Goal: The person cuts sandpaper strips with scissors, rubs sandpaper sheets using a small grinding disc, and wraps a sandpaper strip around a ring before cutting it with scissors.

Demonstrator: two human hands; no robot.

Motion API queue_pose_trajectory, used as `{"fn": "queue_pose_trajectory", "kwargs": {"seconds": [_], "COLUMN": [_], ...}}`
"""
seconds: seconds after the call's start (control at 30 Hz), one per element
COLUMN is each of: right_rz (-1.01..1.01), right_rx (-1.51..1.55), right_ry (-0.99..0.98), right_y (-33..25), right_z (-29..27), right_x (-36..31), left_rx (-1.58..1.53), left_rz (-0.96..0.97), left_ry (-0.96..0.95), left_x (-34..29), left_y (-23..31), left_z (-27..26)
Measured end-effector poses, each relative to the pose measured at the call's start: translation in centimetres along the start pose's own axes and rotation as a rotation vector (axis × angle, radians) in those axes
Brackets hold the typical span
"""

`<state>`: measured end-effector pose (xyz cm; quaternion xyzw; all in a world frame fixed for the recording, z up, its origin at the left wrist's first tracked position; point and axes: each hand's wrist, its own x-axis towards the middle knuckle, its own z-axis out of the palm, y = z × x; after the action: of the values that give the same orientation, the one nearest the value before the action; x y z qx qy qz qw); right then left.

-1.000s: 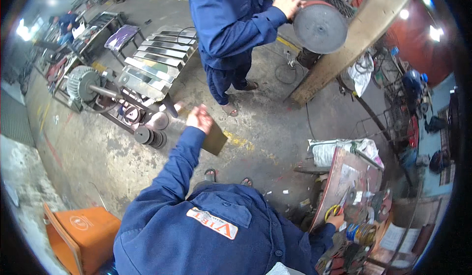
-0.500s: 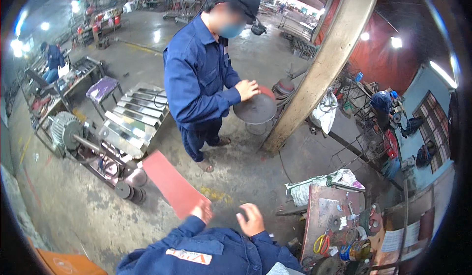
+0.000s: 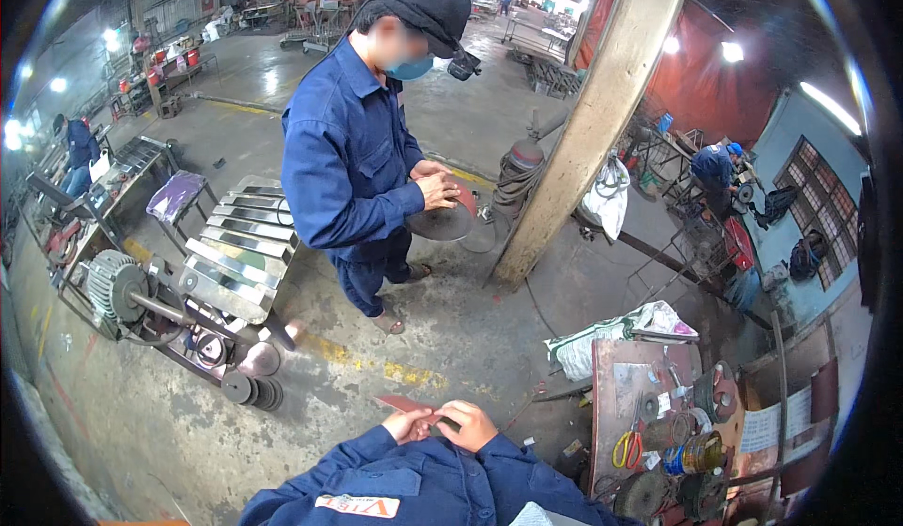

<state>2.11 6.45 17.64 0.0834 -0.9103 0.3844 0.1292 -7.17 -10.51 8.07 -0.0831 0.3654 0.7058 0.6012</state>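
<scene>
A reddish sheet [image 3: 403, 402], thin like abrasive cloth, is close to my chest and appears folded or seen nearly edge-on. My left hand [image 3: 406, 426] grips it with the fingers wrapped round its lower part. From the other side my right hand [image 3: 467, 424] closes on the same sheet, its fingers bent, with a dark patch showing beneath them. Both hands nearly touch each other. Across from me a co-worker in blue holds a round grey disc [image 3: 439, 224] with a red piece [image 3: 463, 201] against it, both of that person's hands on it.
At the right, a workbench [image 3: 621, 376] carries scissors [image 3: 627, 450], abrasive wheels and jars. A steel post [image 3: 593, 141] rises beyond it. On the left stand an electric motor [image 3: 115, 284] with a shaft and a rack of metal bars [image 3: 230, 253]. A white sack [image 3: 607, 336] lies behind the bench.
The long red sheet, earlier stretched out beyond my left hand, is now drawn in and compact. My hands have come together on it. The co-worker's disc is tilted differently, with both hands on it.
</scene>
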Motion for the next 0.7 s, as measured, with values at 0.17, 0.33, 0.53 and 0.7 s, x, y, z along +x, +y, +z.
{"fn": "queue_pose_trajectory", "kwargs": {"seconds": [0.17, 0.33, 0.53, 0.7], "right_rz": [0.017, -0.067, -0.092, -0.091], "right_rx": [0.046, 0.009, 0.099, 0.034], "right_ry": [0.019, 0.026, 0.038, 0.055], "right_y": [0.0, 0.7, 1.8, 1.7], "right_z": [-0.3, -1.8, -0.7, -0.7], "right_x": [-0.4, 0.2, -0.6, -0.7], "left_rx": [0.084, 0.046, 0.345, 0.382], "left_rz": [-0.002, -0.114, -0.007, 0.046], "left_ry": [-0.015, -0.012, 0.005, 0.083], "left_x": [-1.3, -0.7, -1.1, -1.7], "left_y": [1.6, 2.2, 1.8, 1.5], "left_z": [2.4, 4.0, 3.3, 4.6]}}
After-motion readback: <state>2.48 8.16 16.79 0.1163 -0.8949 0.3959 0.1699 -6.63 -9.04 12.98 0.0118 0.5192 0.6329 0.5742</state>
